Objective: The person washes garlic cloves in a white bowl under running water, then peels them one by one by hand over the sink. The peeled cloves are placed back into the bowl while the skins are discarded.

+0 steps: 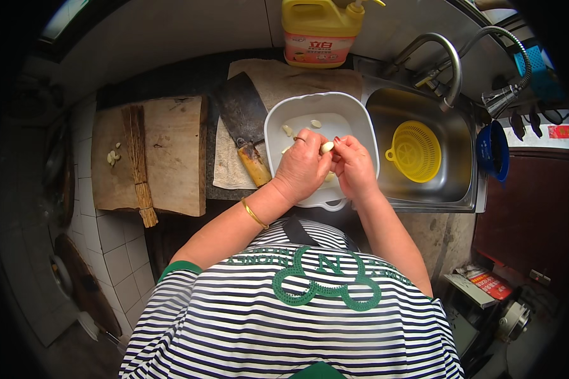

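Note:
Over a white plastic basin, my left hand and my right hand meet at a pale peeled garlic clove. The clove sits at the fingertips of both hands, pinched by thumbs and fingers. Below them in the basin lie several more cloves, among them one loose clove near the far side. Some of the basin floor is hidden under my hands. Left of the basin, a dark-bladed cleaver rests on a cloth, its wooden handle pointing towards me.
To the left, a thick wooden chopping board carries a straw brush and several garlic cloves. A yellow plastic strainer lies in the steel sink at right, beneath a curved tap. A yellow detergent jug stands behind.

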`<action>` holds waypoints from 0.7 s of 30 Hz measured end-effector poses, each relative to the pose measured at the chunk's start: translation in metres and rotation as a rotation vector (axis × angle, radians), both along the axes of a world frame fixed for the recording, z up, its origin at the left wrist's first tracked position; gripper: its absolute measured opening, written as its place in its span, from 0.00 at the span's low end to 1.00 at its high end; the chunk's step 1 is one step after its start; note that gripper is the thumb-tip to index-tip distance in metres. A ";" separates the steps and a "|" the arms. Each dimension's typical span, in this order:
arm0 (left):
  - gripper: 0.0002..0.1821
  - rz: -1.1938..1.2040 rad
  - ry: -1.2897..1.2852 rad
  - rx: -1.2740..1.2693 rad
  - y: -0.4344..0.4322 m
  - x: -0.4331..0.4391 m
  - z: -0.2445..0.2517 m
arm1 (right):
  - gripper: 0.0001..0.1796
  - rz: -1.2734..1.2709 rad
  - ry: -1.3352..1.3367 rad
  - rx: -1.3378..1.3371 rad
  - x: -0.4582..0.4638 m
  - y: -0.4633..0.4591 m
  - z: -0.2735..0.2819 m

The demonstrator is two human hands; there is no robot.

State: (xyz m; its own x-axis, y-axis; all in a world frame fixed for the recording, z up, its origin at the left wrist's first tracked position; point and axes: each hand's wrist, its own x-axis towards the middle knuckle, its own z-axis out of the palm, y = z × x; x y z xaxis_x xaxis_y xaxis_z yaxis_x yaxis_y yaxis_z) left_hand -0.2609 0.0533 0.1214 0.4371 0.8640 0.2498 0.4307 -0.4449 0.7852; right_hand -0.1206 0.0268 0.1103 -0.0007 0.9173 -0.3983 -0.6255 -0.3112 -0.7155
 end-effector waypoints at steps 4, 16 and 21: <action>0.10 -0.018 0.076 0.108 0.001 -0.005 0.008 | 0.08 0.085 -0.168 -0.019 0.001 0.001 0.016; 0.08 -0.231 -0.613 -0.770 0.005 -0.005 0.010 | 0.07 0.138 0.085 0.042 0.005 -0.004 0.012; 0.09 -0.176 -0.509 -0.558 0.001 -0.007 0.001 | 0.07 0.173 -0.125 0.045 0.007 -0.007 0.010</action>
